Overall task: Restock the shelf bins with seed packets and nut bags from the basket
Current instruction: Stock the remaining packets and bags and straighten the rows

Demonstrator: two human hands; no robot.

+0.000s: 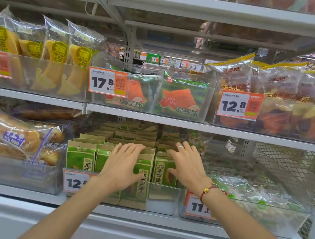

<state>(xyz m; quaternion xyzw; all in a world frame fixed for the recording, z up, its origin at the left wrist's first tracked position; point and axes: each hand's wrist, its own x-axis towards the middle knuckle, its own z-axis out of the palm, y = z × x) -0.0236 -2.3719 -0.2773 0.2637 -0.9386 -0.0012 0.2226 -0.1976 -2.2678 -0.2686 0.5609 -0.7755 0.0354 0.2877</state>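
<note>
Seed packets point(80, 157) fill bin point(163, 199); both hands rest atop.

I see green-and-kraft-brown seed packets point(82, 156), orange-bordered white price tags point(108, 82) with black numerals, yellow banana cakes point(52, 55) at ten o'clock, a red bracelet point(206, 190).

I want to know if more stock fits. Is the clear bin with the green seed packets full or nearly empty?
Nearly full. The seed packets stand upright in tight rows to the back of the clear bin; only its front right corner shows a gap.
</note>
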